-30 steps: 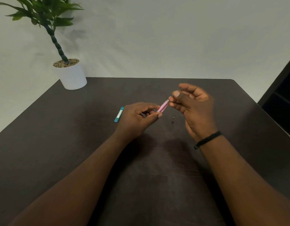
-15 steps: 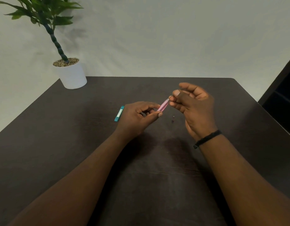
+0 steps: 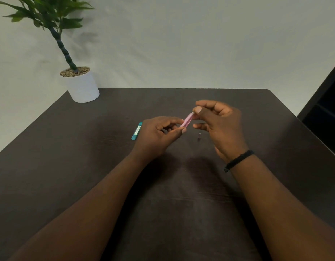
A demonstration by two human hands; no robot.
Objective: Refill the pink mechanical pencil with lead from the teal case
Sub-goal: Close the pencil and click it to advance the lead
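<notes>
A potted plant [image 3: 79, 80] in a white pot stands at the far left corner of the dark counter [image 3: 68, 166], before a pale wall [image 3: 181, 44].

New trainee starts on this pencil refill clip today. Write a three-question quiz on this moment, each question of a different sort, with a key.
1. True or false: the teal case lies flat on the table, with no hand on it.
2. Which hand grips the lower part of the pink pencil? A) the left hand B) the right hand C) neither
3. Fill in: the small dark part on the table lies just below the ____ hand's fingers.

Key
1. True.
2. A; the right hand pinches at the pencil's upper end.
3. Right.
</notes>
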